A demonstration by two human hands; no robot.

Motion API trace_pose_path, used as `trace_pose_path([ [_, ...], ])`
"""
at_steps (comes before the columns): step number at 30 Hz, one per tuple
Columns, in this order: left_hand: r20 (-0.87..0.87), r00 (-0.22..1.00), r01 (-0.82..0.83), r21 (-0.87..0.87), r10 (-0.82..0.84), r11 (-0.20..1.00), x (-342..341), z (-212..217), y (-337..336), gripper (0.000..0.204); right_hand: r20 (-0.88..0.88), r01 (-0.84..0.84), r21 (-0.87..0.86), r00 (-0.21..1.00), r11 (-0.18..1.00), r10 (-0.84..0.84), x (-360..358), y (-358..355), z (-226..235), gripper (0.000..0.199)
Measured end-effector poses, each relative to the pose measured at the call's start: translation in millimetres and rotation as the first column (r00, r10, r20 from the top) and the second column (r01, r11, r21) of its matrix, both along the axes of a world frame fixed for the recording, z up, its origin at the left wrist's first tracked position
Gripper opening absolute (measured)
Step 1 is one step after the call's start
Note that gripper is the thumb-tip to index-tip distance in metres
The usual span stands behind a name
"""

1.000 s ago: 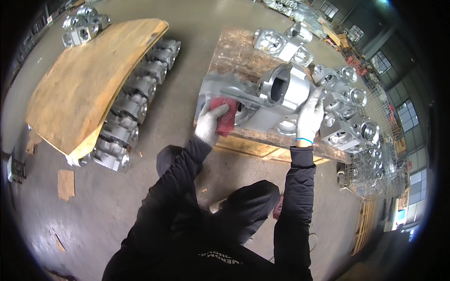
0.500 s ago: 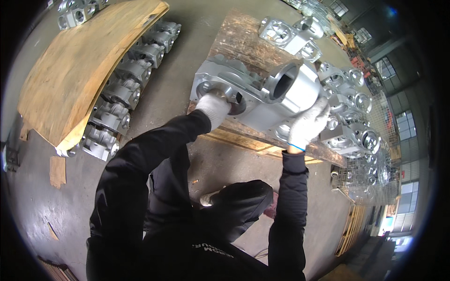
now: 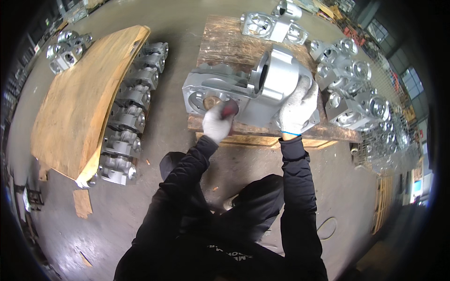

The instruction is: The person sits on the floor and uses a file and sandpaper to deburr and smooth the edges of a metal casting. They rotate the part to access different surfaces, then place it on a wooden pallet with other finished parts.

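Observation:
A large silver metal casting (image 3: 241,110) lies on a worn wooden table, with a wide open cylinder rising from its middle. My left hand (image 3: 217,124), in a white glove, is closed at the casting's near left side, by a round bore. Its fingers hold a dark red, rounded thing (image 3: 229,108), smeared by motion; its kind cannot be made out. My right hand (image 3: 298,108), gloved in white with a blue cuff edge, curls against the right side of the cylinder and grips the casting there. The fingertips of that hand are partly hidden.
The wooden tabletop (image 3: 220,40) carries another casting (image 3: 274,27) at its far side. More castings (image 3: 354,110) crowd the right, beside wire mesh. On the left, a bowed plywood sheet (image 3: 86,107) covers a row of castings (image 3: 123,143). A cord loop (image 3: 327,228) lies on the floor.
My left hand has drawn out of the bore toward me, with the dark red thing now showing. My right hand stays on the casting. The whole view has shifted.

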State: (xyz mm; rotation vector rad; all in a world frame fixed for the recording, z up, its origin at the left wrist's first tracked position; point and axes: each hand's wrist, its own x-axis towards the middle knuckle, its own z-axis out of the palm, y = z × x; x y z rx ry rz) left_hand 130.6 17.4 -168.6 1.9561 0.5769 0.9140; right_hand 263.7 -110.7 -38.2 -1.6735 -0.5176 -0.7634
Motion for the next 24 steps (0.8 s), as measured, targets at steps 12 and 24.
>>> trace_pose_path([
  [12,0.027,0.97,0.207,-0.609,-0.241,0.765,-44,3,-13,0.038,-0.779,-0.352,-0.072,0.604,0.933,0.168,-71,-111,-156,0.085],
  [24,-0.363,0.928,0.236,0.403,-0.082,0.884,0,-5,-118,0.056,-0.53,-0.252,0.773,0.248,0.582,0.811,-78,-115,-170,0.067],
])
